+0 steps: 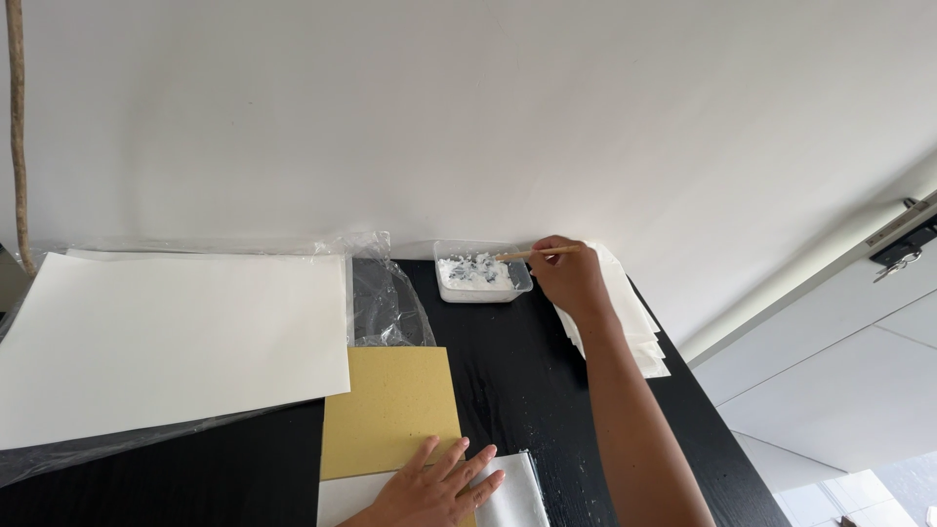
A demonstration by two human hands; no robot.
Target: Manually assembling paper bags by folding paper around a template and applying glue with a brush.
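Observation:
My right hand (569, 278) reaches to the back of the black table (517, 381) and grips a wooden-handled brush (535, 254). The brush tip dips into a small clear plastic tub (482, 272) of white paste. My left hand (436, 491) lies flat, fingers spread, at the near edge, pressing on a white sheet (512, 493) and the lower end of a tan board (390, 410).
A large cream sheet of paper (171, 337) covers the table's left side, lying on clear plastic film (386, 293). A stack of white papers (634, 322) sits under my right wrist at the table's right edge. A white wall rises behind; white cabinet doors stand at right.

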